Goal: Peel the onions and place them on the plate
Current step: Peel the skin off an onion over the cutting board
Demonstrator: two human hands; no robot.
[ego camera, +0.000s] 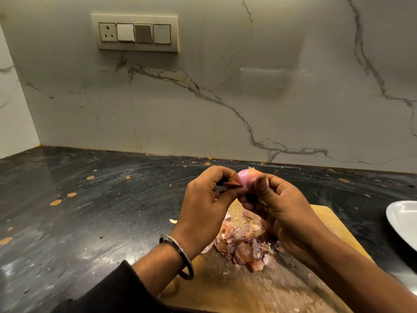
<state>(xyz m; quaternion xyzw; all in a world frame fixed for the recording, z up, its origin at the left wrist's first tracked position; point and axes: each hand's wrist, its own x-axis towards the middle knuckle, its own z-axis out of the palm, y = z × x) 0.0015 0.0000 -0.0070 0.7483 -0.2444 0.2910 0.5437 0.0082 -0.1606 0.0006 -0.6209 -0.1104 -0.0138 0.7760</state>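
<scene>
Just below the middle of the frame, both hands meet above the far end of a wooden board [334, 224]. The right hand [282, 199] curls its fingers and thumb round a small pinkish onion [247, 177], of which only the smooth rounded top shows; the rest is hidden behind the thumb and palm. The left hand [203, 199] pinches a dry, orange-brown flake of skin [233, 180] at the onion's left side. A dark object sits between the fingers of that hand, too small and shadowed to make out. A plain metal bangle [180, 256] circles the left wrist, and a black sleeve [112, 288] runs off the bottom edge.

Under the hands lies a heap of papery peelings [243, 245], pink and tan, thin and crumpled, partly covered by the right forearm. The board's near end is blurred and cut off at the bottom of the frame.

At the right edge, a white plate [404, 222] with a smooth glossy rim is only partly in frame; nothing can be seen of what it may hold.

The counter [90, 211] is dark polished stone, streaked with smears and dotted with orange-brown spots. Behind it rises a pale marble-look wall [225, 86] with grey veins, and in the upper left a cream switch panel [135, 32] with one socket and three square switches.
</scene>
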